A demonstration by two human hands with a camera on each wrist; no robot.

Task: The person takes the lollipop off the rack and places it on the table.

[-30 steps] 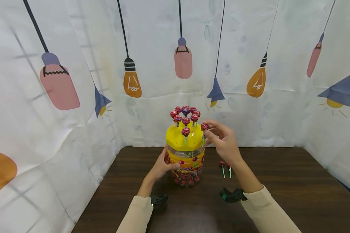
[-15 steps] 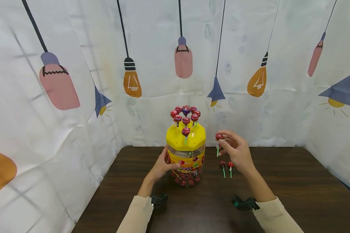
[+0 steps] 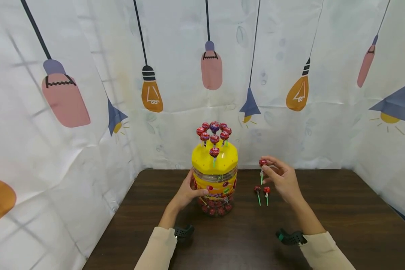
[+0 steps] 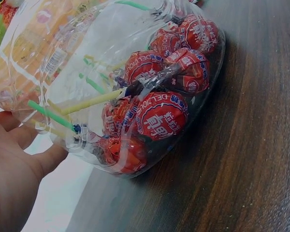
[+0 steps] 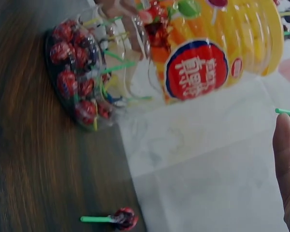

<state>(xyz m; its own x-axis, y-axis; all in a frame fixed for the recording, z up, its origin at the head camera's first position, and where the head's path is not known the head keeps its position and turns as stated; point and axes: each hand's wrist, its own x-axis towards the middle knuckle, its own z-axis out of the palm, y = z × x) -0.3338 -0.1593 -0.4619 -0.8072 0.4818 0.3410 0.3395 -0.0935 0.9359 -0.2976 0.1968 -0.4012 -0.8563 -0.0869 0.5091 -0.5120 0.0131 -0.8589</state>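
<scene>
A clear candy jar [image 3: 216,187] with a yellow lid [image 3: 202,162] stands upright on the table. Several wrapped lollipops [image 3: 214,152] stick up from the lid, and more lollipops [image 4: 162,115] lie inside the jar's bottom. My left hand [image 3: 185,194] holds the jar's left side, thumb across the front; its other fingers are partly hidden behind. Right of the jar, my right hand [image 3: 284,180] pinches a red-wrapped lollipop [image 3: 263,162] upright above the table. Only the green stick tip [image 5: 283,111] of it shows in the right wrist view.
Two loose lollipops, one dark red [image 3: 257,189] and one brighter red [image 3: 267,190], lie side by side on the dark wooden table [image 3: 324,210], right of the jar. A white curtain [image 3: 182,142] printed with lamps hangs close behind the table.
My right hand has moved right and down from the lid's right edge, taking the pinched lollipop with it. The jar and my left hand have stayed in place.
</scene>
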